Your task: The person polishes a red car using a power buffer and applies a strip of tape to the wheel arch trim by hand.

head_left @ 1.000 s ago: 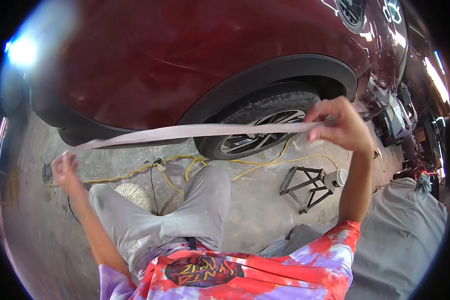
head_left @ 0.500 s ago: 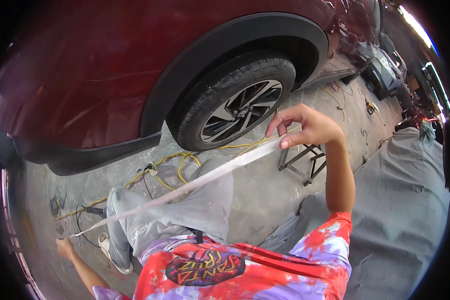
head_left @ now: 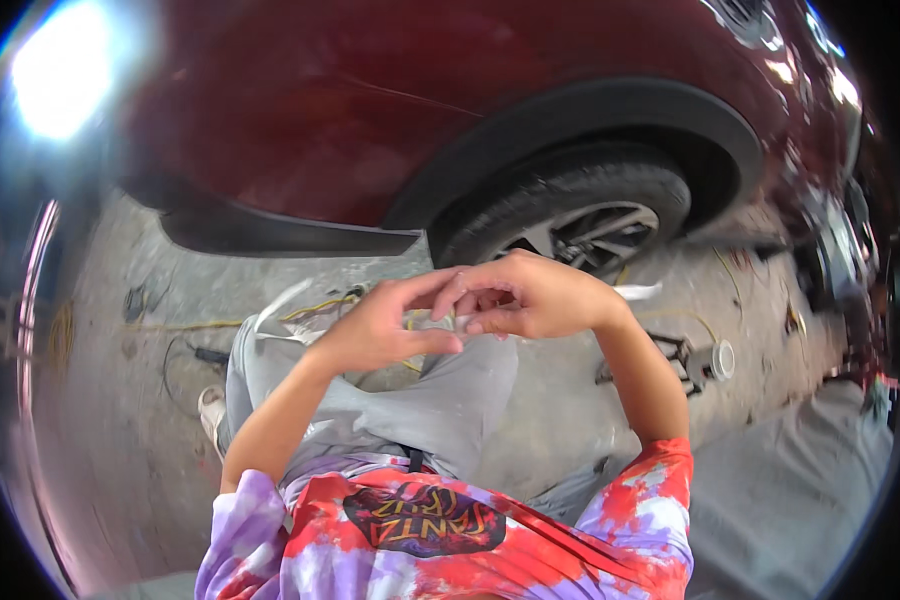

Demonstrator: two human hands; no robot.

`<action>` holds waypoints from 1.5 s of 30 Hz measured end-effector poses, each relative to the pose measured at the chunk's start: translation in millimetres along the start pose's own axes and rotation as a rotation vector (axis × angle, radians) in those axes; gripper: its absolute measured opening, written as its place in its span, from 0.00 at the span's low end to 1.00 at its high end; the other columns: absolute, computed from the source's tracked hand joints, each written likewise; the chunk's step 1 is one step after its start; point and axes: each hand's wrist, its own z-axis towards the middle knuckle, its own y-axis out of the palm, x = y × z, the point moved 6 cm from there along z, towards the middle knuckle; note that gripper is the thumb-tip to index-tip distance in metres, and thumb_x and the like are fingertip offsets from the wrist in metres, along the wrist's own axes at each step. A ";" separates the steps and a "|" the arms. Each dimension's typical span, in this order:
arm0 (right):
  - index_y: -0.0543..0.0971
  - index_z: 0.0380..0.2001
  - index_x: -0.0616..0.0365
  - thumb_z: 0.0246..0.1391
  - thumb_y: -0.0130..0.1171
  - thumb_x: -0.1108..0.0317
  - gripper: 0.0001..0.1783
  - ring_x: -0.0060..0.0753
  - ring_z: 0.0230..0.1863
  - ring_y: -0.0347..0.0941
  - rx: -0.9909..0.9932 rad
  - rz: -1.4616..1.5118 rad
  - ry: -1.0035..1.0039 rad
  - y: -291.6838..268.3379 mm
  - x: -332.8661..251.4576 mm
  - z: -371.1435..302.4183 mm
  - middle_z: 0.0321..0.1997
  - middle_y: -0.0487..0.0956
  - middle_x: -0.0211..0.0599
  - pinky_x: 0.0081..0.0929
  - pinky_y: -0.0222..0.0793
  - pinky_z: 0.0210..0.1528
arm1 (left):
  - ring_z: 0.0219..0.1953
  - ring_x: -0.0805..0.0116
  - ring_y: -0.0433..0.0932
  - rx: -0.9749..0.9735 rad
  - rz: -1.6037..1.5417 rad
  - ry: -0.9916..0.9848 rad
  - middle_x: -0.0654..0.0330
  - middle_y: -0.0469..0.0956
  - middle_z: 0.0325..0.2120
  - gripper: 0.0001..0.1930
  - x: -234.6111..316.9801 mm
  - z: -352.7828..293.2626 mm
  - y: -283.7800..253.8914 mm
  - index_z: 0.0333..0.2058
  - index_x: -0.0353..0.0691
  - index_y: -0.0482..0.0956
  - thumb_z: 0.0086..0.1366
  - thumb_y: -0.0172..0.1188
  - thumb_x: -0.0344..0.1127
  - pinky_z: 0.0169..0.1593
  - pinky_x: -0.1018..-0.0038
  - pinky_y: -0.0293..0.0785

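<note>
My left hand (head_left: 380, 322) and my right hand (head_left: 530, 297) meet in front of my body, fingertips curled in close together. A long, thin whitish strip, apparently tape (head_left: 286, 303), shows beyond my left hand. Another white end (head_left: 638, 291) sticks out behind my right wrist. The stretch between is mostly hidden by my hands, with a pale bit between the fingertips. Just past my hands stands a dark red car (head_left: 300, 110), with a black wheel arch trim (head_left: 590, 105) and a tyre (head_left: 570, 195).
A yellow cord (head_left: 210, 325) runs over the concrete floor (head_left: 560, 410). At the right, a dark metal stand (head_left: 675, 355) has a white ring-shaped thing (head_left: 723, 360) on it. Grey sheeting (head_left: 780, 480) lies at the lower right.
My hands were far apart, with the strip stretched between them. Now they have come together in the middle, and the strip's ends stick out to either side. The view has shifted.
</note>
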 end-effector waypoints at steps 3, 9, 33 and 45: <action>0.82 0.49 0.52 0.56 0.66 0.74 0.17 0.21 0.25 0.75 -0.062 -0.091 0.037 -5.4 -10.5 20.2 0.28 0.82 0.30 0.24 0.69 0.29 | 0.47 0.68 0.80 0.108 0.096 -0.147 0.59 0.83 0.44 0.26 7.3 -30.7 -25.2 0.55 0.38 0.79 0.58 0.72 0.37 0.54 0.69 0.74; 0.82 0.47 0.55 0.52 0.68 0.75 0.17 0.22 0.21 0.72 0.032 -0.260 -0.136 -36.8 -37.4 29.3 0.24 0.81 0.30 0.25 0.68 0.27 | 0.33 0.70 0.81 0.357 0.338 -0.143 0.59 0.84 0.30 0.11 62.3 -104.8 -79.0 0.35 0.36 0.88 0.49 0.71 0.25 0.42 0.73 0.76; 0.83 0.36 0.64 0.50 0.71 0.76 0.09 0.15 0.36 0.77 1.117 -0.361 0.399 -42.5 -71.2 -81.2 0.31 0.83 0.28 0.22 0.73 0.39 | 0.31 0.67 0.79 0.115 -0.144 -0.156 0.54 0.79 0.35 0.17 -40.3 -142.5 -155.1 0.43 0.30 0.81 0.56 0.72 0.29 0.34 0.72 0.75; 0.78 0.50 0.45 0.50 0.64 0.71 0.22 0.35 0.38 0.77 0.486 -0.883 0.212 91.5 -190.1 14.2 0.36 0.76 0.27 0.38 0.70 0.43 | 0.57 0.53 0.78 -0.449 -0.031 0.634 0.47 0.77 0.56 0.40 87.8 -44.1 -40.5 0.60 0.33 0.72 0.50 0.79 0.39 0.58 0.64 0.73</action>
